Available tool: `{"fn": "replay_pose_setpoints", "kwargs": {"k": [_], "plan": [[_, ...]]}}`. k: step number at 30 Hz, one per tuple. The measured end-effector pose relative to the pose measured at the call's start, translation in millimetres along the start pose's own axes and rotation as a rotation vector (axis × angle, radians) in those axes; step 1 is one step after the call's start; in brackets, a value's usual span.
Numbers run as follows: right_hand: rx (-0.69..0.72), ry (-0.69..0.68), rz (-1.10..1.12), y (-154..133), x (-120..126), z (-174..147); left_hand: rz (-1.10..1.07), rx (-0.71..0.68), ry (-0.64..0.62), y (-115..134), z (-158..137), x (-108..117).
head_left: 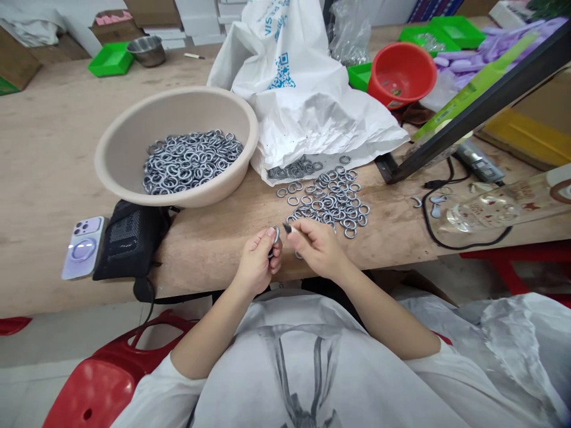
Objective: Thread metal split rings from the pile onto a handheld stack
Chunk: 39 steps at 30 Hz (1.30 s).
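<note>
My left hand (259, 258) is closed on a grey ring (276, 234), held upright between thumb and fingers near the table's front edge. Something dark also shows under its fingers. Just to the right, my right hand (317, 246) grips a small tool with a dark pointed tip (286, 227); its handle is hidden in the fingers. The tip points at the ring, and I cannot tell whether they touch. Behind my right hand lies a loose pile of grey rings (334, 199). A large beige basin (176, 104) to the left holds many more such rings.
A white sack (307, 119) lies behind the pile, rings at its mouth. A phone (84, 246) and a black bag (129, 238) sit left. To the right are a black metal post (477, 98), a cable (430, 229) and a clear bottle (504, 205). A red bucket (401, 68) stands behind.
</note>
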State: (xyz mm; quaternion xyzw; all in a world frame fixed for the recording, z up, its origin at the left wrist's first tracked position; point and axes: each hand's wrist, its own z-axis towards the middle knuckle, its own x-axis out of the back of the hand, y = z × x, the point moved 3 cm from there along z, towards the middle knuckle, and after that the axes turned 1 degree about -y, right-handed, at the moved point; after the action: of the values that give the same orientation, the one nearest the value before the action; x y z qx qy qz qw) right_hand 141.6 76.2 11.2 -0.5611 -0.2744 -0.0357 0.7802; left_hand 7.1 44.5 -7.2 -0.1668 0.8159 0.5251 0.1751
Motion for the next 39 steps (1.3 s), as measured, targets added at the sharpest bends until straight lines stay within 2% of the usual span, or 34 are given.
{"fn": "replay_pose_setpoints", "kwargs": {"k": [3,7,9,13,17,21,24,27,31,33,35,39], "plan": [[0.126,-0.074,-0.171,-11,0,-11,-0.023,0.006,0.003,1,0,0],[0.152,-0.11,-0.198,-11,-5,-13,-0.028,0.014,-0.019,-1,-1,0],[0.068,-0.074,-0.161,-1,-3,-5,0.002,0.043,-0.083,-4,-5,0],[-0.172,0.105,-0.094,24,14,5,0.086,0.108,-0.251,-9,-14,1],[-0.181,0.097,-0.271,31,29,-17,0.072,0.082,-0.164,0,-11,14],[-0.207,0.043,-0.595,40,26,-54,0.023,0.116,-0.092,8,-2,22],[-0.27,0.055,-0.682,50,24,-64,-0.036,0.14,-0.076,7,3,20],[-0.29,0.096,-0.465,49,26,-57,-0.016,0.13,-0.044,-1,3,14],[-0.293,0.074,0.222,27,16,-42,0.105,0.098,-0.08,-17,-2,-1],[-0.294,0.094,0.457,16,4,-40,0.109,0.049,-0.099,-22,-5,-8],[-0.285,0.137,0.559,9,-7,-40,0.095,-0.012,-0.08,-24,-8,-11],[-0.24,0.176,0.561,7,-15,-42,0.087,-0.056,-0.098,-22,-11,-8]]}}
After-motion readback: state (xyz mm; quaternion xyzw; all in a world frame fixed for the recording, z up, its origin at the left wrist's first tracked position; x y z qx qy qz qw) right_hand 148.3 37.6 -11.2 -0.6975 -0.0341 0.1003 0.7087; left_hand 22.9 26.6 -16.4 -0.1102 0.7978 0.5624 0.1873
